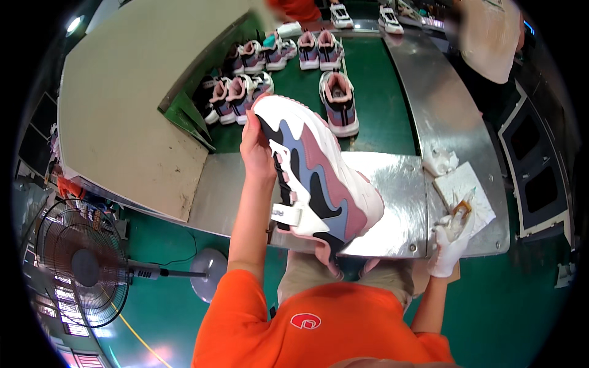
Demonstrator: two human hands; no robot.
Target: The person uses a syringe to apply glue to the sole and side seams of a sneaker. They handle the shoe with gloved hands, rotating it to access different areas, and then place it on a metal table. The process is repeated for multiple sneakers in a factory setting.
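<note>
A large white, pink, blue and black sneaker (313, 178) is held up in front of me on its side. My bare left hand (256, 147) is closed around its toe end, fingers partly hidden behind it. The heel points down toward the lower right, and a white strap crosses the upper. At the right of the metal bench, my right hand (451, 245) wears a white glove. Its fingers are bent around a small clear container with an amber rim (461, 208), whose kind I cannot make out. White paper (471, 190) lies beneath it.
Several similar sneakers (245, 92) stand at the left of the green belt, and a single sneaker (338, 104) is nearer the middle. Crumpled white material (440, 161) lies on the metal edge. A fan (86, 267) stands at left. Another person (488, 43) is at the far right.
</note>
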